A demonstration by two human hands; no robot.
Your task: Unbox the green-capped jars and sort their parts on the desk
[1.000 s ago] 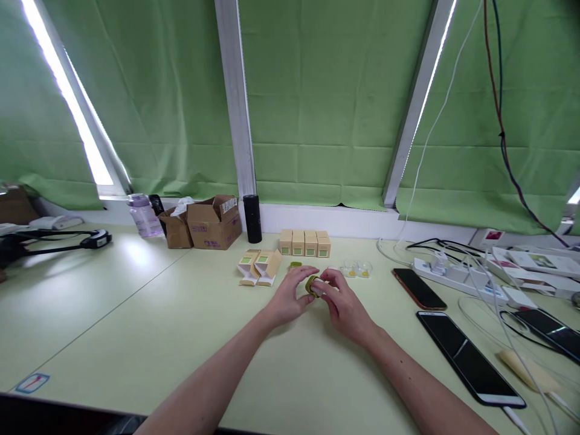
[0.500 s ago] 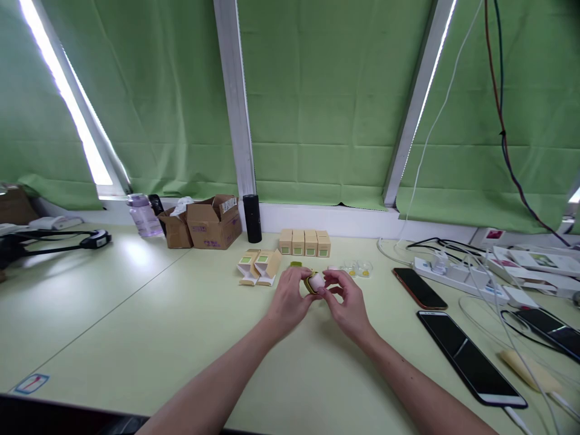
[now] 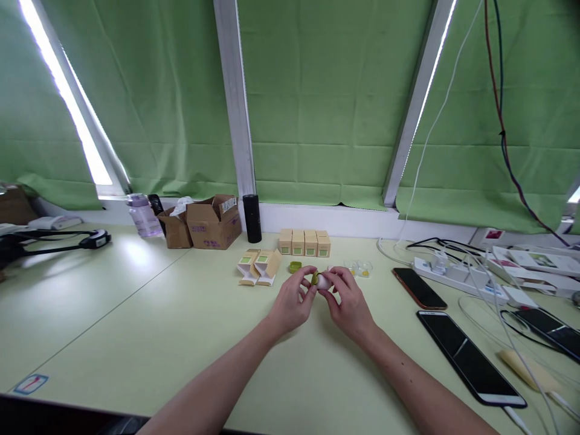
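My left hand [image 3: 292, 303] pinches a small olive-green cup-like piece [image 3: 314, 278] between thumb and fingertips. Against it, my right hand [image 3: 351, 305] grips a small white rounded piece [image 3: 323, 282]. The two pieces touch, but I cannot tell whether they are joined, as fingers cover part of both. Just beyond my left fingers lies a small green square dish or lid [image 3: 295, 266]. Behind my right hand sit clear round plastic cups [image 3: 364, 269] with yellow spots inside, partly hidden by the hand. Two opened small cartons [image 3: 267, 264] lie left of my hands.
Several closed small cartons [image 3: 304, 243] stand in a row at the back. Further left are a black cylinder [image 3: 252, 219], a brown cardboard box [image 3: 214, 225] and a purple bottle [image 3: 144, 215]. Phones [image 3: 471, 356], cables and a power strip [image 3: 462, 279] crowd the right side.
The white piece has turned and shifted slightly right, with both hands closer together around it. More of the green dish behind my left hand shows.
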